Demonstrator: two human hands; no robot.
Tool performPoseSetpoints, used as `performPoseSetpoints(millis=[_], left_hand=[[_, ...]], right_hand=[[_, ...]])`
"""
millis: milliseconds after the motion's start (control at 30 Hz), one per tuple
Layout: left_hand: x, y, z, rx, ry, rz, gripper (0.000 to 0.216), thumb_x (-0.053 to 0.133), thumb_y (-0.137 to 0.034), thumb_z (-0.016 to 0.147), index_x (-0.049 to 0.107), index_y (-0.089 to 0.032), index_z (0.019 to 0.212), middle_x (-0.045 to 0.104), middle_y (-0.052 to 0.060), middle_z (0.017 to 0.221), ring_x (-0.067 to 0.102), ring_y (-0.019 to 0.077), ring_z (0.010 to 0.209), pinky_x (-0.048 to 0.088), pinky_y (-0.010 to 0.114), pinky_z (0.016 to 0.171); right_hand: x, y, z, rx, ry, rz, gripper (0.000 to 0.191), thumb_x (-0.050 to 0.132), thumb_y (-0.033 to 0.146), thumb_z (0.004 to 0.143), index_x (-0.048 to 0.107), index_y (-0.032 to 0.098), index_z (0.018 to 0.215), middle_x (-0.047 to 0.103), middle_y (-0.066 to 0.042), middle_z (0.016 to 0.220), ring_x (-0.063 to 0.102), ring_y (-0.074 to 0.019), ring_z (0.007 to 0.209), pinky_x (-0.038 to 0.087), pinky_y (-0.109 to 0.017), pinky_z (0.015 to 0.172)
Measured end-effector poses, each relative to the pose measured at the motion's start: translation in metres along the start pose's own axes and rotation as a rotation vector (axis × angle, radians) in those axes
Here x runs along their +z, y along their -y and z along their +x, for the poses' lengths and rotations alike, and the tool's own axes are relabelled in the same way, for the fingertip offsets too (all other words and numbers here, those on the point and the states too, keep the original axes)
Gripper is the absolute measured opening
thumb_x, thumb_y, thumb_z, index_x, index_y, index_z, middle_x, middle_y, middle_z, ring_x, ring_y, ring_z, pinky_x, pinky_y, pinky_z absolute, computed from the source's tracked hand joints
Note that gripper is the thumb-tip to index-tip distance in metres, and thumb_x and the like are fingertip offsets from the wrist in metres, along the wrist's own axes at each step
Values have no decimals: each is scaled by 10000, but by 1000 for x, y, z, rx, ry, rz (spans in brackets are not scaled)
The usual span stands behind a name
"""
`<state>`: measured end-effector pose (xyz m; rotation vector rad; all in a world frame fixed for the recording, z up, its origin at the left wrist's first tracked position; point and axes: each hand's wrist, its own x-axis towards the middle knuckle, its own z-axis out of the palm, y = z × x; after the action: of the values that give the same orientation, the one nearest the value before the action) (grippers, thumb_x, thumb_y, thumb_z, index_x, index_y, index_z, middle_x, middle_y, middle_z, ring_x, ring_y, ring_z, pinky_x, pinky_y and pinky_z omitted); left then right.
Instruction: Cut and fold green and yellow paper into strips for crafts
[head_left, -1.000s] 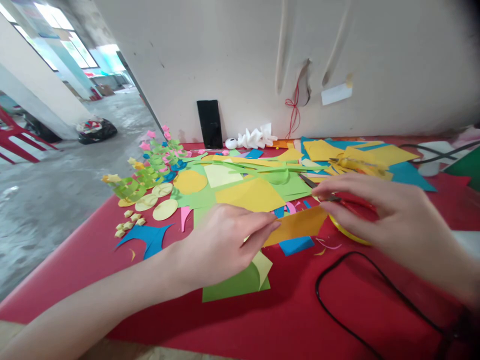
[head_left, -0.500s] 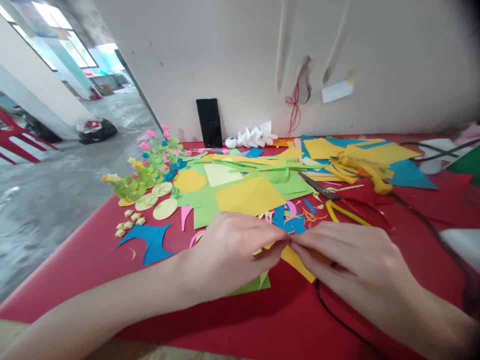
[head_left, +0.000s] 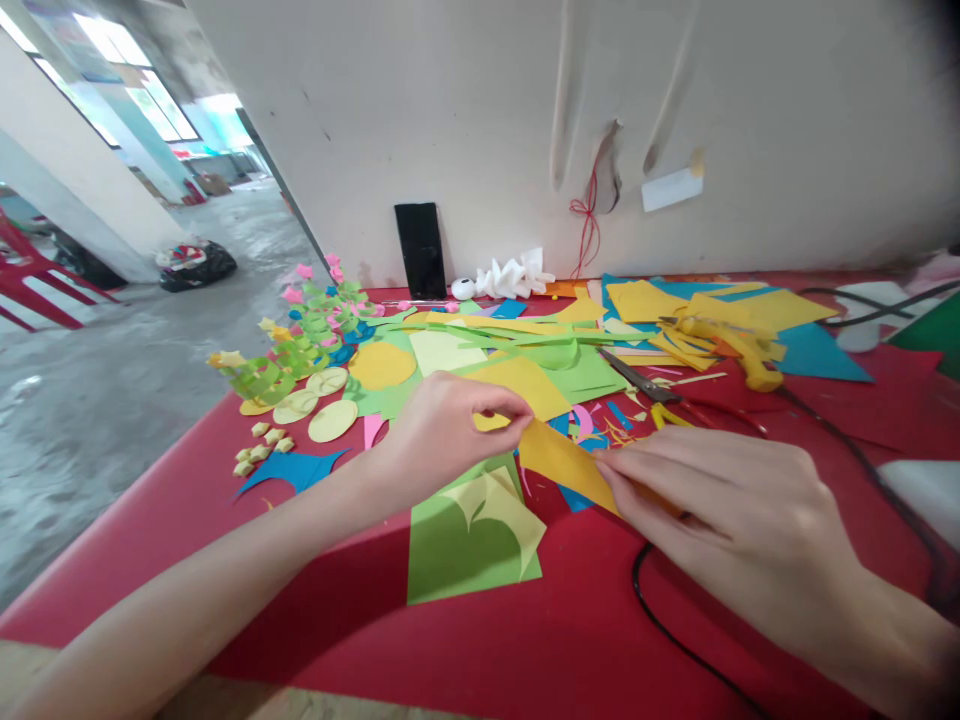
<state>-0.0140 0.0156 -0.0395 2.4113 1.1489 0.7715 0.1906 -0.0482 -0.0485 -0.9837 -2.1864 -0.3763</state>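
Both my hands hold one orange piece of paper above the red tabletop. My left hand pinches its upper left corner between thumb and fingers. My right hand lies over its right end, fingers closed on it. Just below the paper lies a green sheet with pale yellow cut pieces on it. Scissors with yellow and red handles rest on the table beyond my right hand.
Loose sheets and scraps of yellow, green, blue and pink paper cover the middle and back of the table. Folded green paper shapes and pale yellow discs sit at the left. A black cable loops near my right wrist. A yellow glue gun lies back right.
My left hand has lifted and moved back with the orange paper's corner, uncovering the green sheet. My right hand came from the scissors to the paper and now holds its right end.
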Motion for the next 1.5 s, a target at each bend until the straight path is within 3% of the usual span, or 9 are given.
performPoseSetpoints(millis=[133, 267, 467, 567, 733, 933, 1300, 1433, 1500], left_hand=[[-3, 14, 6, -97, -54, 33, 108, 573, -180, 747, 680, -165, 742, 714, 7, 745, 649, 139, 669, 489, 224, 629], [-4, 8, 6, -107, -54, -253, 171, 514, -214, 817, 644, -142, 900, 705, 29, 860, 657, 119, 786, 509, 179, 691], [9, -20, -16, 240, 41, -218, 143, 559, -175, 801, 665, -141, 891, 719, 24, 824, 660, 108, 724, 488, 161, 667], [16, -22, -24, 290, 31, -153, 148, 531, -164, 819, 671, -148, 864, 719, 27, 775, 659, 109, 647, 475, 164, 585], [16, -20, -25, 248, 37, -150, 162, 550, -122, 764, 696, -170, 815, 720, 18, 753, 657, 114, 633, 488, 169, 597], [10, -16, -13, 45, 72, -171, 146, 582, -113, 698, 716, -165, 726, 727, 18, 730, 659, 133, 619, 504, 187, 586], [-3, 17, 7, -223, 4, -256, 145, 595, -228, 744, 703, -135, 768, 725, 45, 783, 674, 147, 705, 538, 205, 645], [-6, 11, 5, -136, 97, -448, 294, 468, -322, 850, 657, -131, 970, 709, 72, 926, 665, 154, 836, 534, 227, 718], [-4, 1, 1, -10, 142, -334, 278, 600, -300, 767, 658, -141, 986, 712, 63, 912, 664, 149, 785, 517, 202, 680]], right_hand=[[-8, 2, 3, 33, -13, 12, 156, 518, 121, 810, 592, 160, 677, 663, -13, 651, 596, -121, 582, 434, -248, 541], [-13, 4, 6, 53, -25, 35, 192, 490, 113, 816, 591, 165, 662, 653, -4, 622, 573, -95, 533, 424, -223, 515], [-4, 4, 4, 76, 58, 120, 152, 503, 140, 824, 613, 160, 721, 678, -17, 720, 617, -113, 635, 446, -215, 550], [0, 6, 0, 60, 88, 168, 142, 506, 131, 819, 607, 154, 723, 670, -20, 722, 612, -121, 633, 442, -228, 536], [1, 9, -3, 42, 127, 188, 132, 507, 115, 816, 615, 153, 749, 643, -17, 688, 573, -121, 585, 424, -247, 510], [-3, 7, -2, -55, 114, 68, 184, 492, 95, 819, 609, 153, 689, 654, -33, 667, 593, -158, 602, 398, -282, 487], [-14, -1, 7, 63, 28, 40, 135, 527, 123, 786, 594, 175, 681, 658, -1, 675, 600, -128, 613, 443, -253, 548], [-16, -8, 11, 127, -24, 115, 83, 552, 141, 786, 612, 183, 745, 666, 9, 727, 612, -105, 653, 480, -199, 624], [-12, -13, 11, 188, -13, 182, 83, 565, 135, 780, 616, 197, 758, 665, 23, 732, 613, -102, 655, 489, -196, 623]])
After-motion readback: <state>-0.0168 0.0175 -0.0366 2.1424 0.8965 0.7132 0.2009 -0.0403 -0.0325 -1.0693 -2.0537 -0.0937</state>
